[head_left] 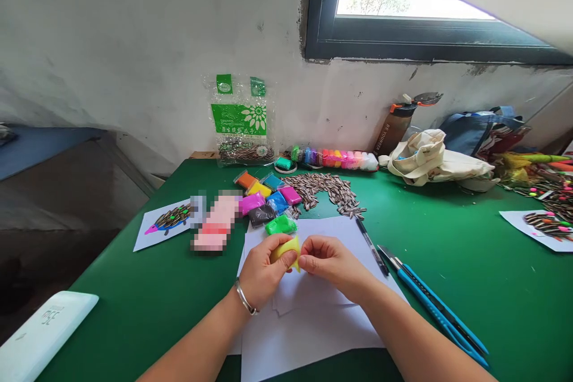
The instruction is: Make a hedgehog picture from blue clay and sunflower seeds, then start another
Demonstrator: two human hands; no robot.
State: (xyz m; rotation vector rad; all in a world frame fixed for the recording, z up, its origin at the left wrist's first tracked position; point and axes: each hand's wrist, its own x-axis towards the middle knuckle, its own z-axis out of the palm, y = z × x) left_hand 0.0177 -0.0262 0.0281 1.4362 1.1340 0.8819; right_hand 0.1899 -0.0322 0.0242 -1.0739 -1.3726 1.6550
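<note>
My left hand is closed around a yellow clay packet, thumb pressed on its front. At the packet's right edge, my right hand pinches with thumb and forefinger; whether a bit of the wrapper is between those fingertips is too small to tell. Both hands are above white paper sheets on the green table. Just behind them lies a bright green clay packet. Several other coloured packets and a curved pile of sunflower seeds are farther back.
A black pen, a cutter and blue tweezers lie right of the paper. Hedgehog pictures are at left and right. Along the wall stand a seed bag, a bottle and a cloth bag.
</note>
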